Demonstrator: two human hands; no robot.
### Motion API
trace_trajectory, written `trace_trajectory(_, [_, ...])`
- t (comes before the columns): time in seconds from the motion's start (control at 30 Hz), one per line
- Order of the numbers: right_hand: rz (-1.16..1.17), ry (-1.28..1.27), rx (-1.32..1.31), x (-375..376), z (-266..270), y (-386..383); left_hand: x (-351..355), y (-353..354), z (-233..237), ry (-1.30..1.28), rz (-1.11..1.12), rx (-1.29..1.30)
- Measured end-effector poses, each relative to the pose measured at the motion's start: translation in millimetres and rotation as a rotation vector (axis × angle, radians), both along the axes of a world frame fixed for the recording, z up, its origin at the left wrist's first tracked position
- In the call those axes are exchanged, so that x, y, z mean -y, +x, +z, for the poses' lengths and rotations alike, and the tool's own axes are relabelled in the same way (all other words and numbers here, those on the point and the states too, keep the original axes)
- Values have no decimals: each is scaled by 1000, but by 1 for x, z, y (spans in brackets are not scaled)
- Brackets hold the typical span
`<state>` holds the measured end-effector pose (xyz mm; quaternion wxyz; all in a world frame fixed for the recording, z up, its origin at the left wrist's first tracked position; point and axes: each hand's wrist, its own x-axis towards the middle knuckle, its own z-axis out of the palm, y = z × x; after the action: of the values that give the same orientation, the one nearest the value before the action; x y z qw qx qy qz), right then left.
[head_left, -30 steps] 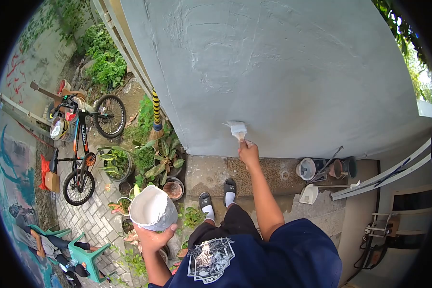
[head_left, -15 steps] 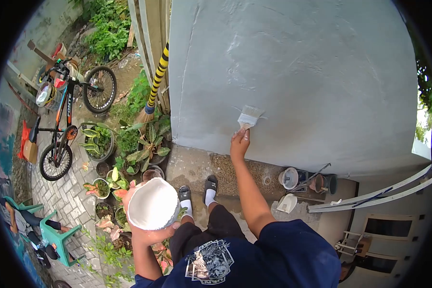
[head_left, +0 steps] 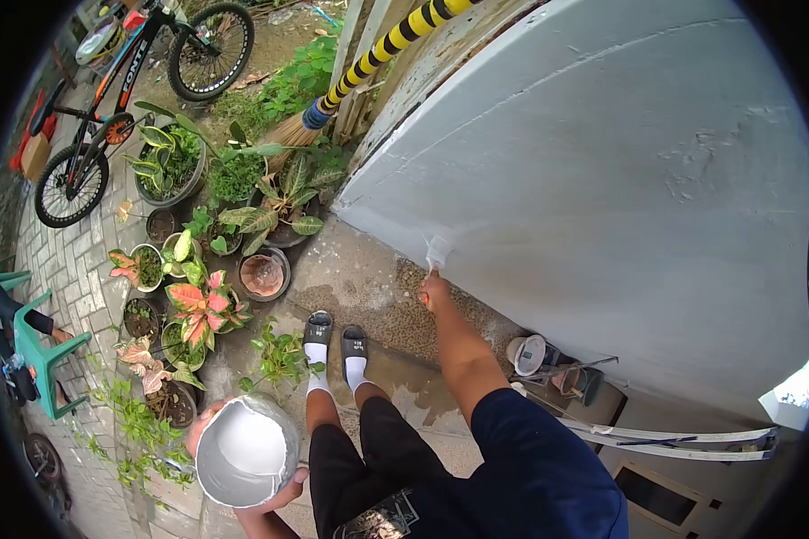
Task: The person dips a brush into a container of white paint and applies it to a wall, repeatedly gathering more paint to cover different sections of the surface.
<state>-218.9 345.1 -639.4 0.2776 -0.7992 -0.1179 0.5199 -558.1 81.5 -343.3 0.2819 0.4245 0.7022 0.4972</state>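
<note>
My right hand [head_left: 433, 292] is closed round the handle of a paintbrush [head_left: 437, 251]. Its bristles touch the grey wall [head_left: 593, 198] low down, close to the bottom edge, where a whitish patch shows. At lower left, my left hand [head_left: 289, 490] grips a round, paint-smeared pot [head_left: 284, 420] from below and the sides. White paint [head_left: 247, 436] lies inside the pot, and its rim is ragged with paint.
Several potted plants [head_left: 202, 310] stand left of my feet in black sandals [head_left: 318, 329]. A broom [head_left: 360, 72] with a striped handle leans by the wall corner. Buckets [head_left: 528, 354] sit at the wall's right base. A bicycle [head_left: 108, 117] and a person on a green chair [head_left: 49, 355] are farther left.
My view has turned and tilted downward. The brush has gone from higher on the wall to near its bottom edge. The pot is lower and tilted, with more of its side showing.
</note>
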Motion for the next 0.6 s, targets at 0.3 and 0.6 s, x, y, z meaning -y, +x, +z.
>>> trace_trajectory(0.3, [384,-148,-170,12,111,71,21,33,-3,-44,40,-16])
trace_trajectory(0.6, [376,817,297,43,444,53,14,59,36,20,61,-78])
